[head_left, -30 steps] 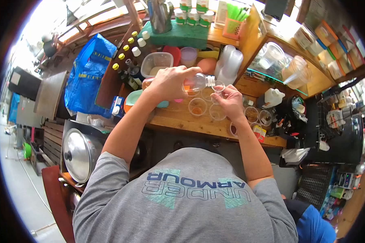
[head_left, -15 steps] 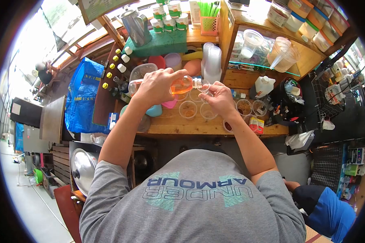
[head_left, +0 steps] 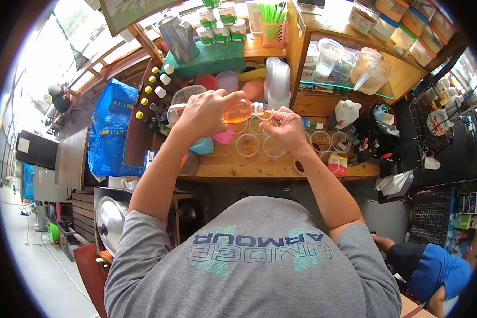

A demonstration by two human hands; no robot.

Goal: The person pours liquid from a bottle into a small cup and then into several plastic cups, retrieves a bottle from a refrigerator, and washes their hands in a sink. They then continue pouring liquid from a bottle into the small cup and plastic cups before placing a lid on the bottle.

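My left hand (head_left: 209, 114) is wrapped round a clear bottle (head_left: 237, 112) of orange liquid, tipped nearly level with its neck to the right. Pinched in my right hand (head_left: 287, 129) is a small clear measuring cup (head_left: 265, 112), held right at the bottle's mouth. Some orange liquid shows inside this cup. Below both hands, several clear plastic cups stand on the wooden table (head_left: 222, 168), among them a near cup (head_left: 247, 145) and another cup (head_left: 273, 148) beside it. My left palm hides part of the bottle.
Stacked clear cups (head_left: 278, 85) stand behind my hands. To the right are cups with dark contents (head_left: 320, 141), a small red-yellow box (head_left: 337, 165) and a white jug (head_left: 347, 113). Yellow-capped bottles (head_left: 148, 89) line the left. A person in blue (head_left: 440, 270) is at lower right.
Orange liquid now shows in the small measuring cup, which looked clear before. Both hands keep nearly the same place. The person at lower right has shifted, and the view has moved slightly.
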